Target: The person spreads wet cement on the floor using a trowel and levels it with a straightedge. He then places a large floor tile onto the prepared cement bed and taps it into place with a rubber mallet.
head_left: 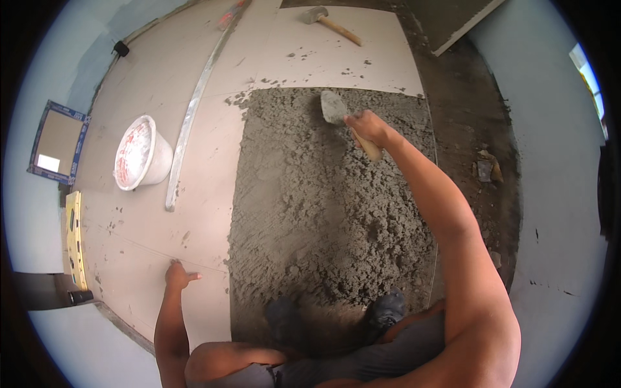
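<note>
My right hand (370,128) is closed round the wooden handle of a trowel (333,107). Its mortar-smeared blade meets the far part of a rough grey mortar bed (291,187), close to the edge of the far tile. My left hand (181,275) rests on the pale floor tile (204,233) left of the bed, thumb out to the side and nothing visible in it. Both my shoes (388,307) are at the near edge of the mortar. The bed looks smoother on its left and lumpier on its right.
A white bucket (163,161) stands on the left tiles beside a long metal straightedge (194,107). On the far tile lies a hammer (339,29) with a wooden handle. A yellow level (75,239) is near the left wall. Bare dark ground (479,123) runs along the right wall.
</note>
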A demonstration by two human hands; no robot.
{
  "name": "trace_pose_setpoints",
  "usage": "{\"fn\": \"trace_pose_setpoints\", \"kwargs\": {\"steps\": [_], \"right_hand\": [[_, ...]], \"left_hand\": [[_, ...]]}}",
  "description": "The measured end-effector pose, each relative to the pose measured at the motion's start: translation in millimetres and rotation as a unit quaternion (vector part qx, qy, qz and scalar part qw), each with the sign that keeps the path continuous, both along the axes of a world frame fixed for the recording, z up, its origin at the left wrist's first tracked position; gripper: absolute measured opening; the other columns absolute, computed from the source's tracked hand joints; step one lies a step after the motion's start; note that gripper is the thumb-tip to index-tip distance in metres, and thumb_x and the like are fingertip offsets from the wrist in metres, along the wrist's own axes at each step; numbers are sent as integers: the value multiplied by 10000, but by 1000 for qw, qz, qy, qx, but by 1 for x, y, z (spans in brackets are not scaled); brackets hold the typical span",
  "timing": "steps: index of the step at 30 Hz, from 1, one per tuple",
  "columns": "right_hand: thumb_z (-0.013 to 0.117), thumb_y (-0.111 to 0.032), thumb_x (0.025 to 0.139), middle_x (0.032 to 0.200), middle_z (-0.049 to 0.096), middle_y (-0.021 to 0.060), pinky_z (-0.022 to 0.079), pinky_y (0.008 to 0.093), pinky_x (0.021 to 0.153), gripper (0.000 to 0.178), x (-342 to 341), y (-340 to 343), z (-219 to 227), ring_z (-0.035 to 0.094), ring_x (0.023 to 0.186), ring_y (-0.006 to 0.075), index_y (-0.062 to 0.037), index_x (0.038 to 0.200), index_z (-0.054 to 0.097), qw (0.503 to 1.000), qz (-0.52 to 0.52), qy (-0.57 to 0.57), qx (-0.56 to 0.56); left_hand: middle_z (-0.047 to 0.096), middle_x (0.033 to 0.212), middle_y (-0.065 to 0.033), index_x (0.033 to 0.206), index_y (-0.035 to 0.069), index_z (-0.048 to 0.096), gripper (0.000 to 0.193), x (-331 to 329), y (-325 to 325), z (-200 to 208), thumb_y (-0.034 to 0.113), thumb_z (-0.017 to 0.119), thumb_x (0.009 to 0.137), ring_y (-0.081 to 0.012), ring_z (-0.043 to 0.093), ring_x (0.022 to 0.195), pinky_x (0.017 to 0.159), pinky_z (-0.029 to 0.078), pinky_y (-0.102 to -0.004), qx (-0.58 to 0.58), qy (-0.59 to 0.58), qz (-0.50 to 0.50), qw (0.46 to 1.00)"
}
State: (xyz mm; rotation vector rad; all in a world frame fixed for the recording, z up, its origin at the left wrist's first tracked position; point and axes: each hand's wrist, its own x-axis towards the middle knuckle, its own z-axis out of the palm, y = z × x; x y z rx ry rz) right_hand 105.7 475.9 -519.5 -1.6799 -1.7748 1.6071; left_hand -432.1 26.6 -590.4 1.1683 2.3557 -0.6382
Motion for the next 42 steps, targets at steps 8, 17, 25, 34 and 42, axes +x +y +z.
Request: {"fn": "trace_pose_setpoints", "kwargs": {"steps": [8,17,25,34,42], "right_hand": [[522,-212,954,931,710,132,570,397,720,213,-64,-41,15,707,851,268,-91,1045,673,796,350,-290,400],[449,-162,978,1114,701,142,581,368,806,279,-97,33,12,699,1009,259,-74,1127,668,844,207,-378,319],[497,-141,932,1127,690,184,555,422,851,319,-26,43,4,686,1023,320,3,1167,657,876,84,-387,275],[450,-350,1032,664,591,39,525,329,472,394,32,-77,36,556,493,141,-10,982,643,968,218,-118,28],[487,-324,995,682,595,63,529,341,534,343,12,-107,34,586,567,163,-27,1049,651,951,290,-100,49]], "left_hand": [[342,1477,-338,1400,-180,319,1288,-3,-1,11,669,818,570,-380,493,1295,1029,453,-378,-36,-7,24,999],[394,1447,-332,1383,-166,361,1257,-8,-9,0,669,820,563,-380,524,1264,988,481,-384,5,1,-2,1000],[414,1433,-328,1394,-160,346,1272,-3,-7,5,687,810,566,-379,545,1237,999,474,-394,-5,16,-9,1000],[344,1484,-320,1431,-158,275,1310,-4,-5,0,687,804,580,-398,477,1304,1036,443,-408,-19,14,8,1000],[357,1470,-334,1410,-166,308,1257,-9,-11,4,654,814,604,-390,427,1346,1074,401,-392,-5,0,9,1000]]}}
